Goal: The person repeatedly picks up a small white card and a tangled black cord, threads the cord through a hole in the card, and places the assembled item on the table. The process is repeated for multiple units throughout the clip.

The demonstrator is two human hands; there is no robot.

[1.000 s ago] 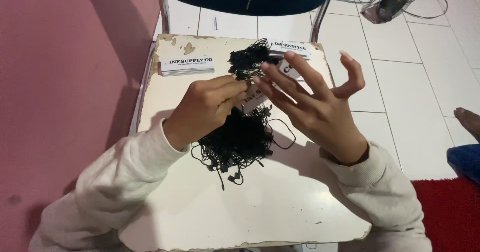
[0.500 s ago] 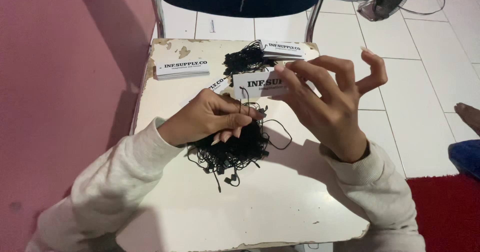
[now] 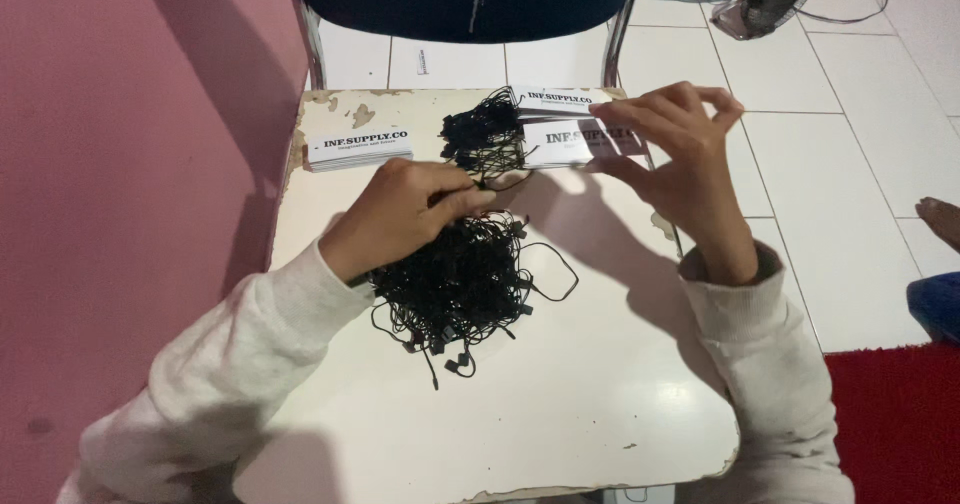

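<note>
left hand (image 3: pixel 405 209): pinching black string | right hand (image 3: pixel 680 154): holding white tag (image 3: pixel 575 142)

Matt black string tags (image 3: pixel 460 284); white paper cards (image 3: pixel 358 149); chipped painted table (image 3: pixel 560 404)

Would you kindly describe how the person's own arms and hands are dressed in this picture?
Both arms wear long, loose sleeves of pale off-white knit with ribbed cuffs at the wrists. The left hand and right hand are bare: no gloves, rings or watch show.
</note>
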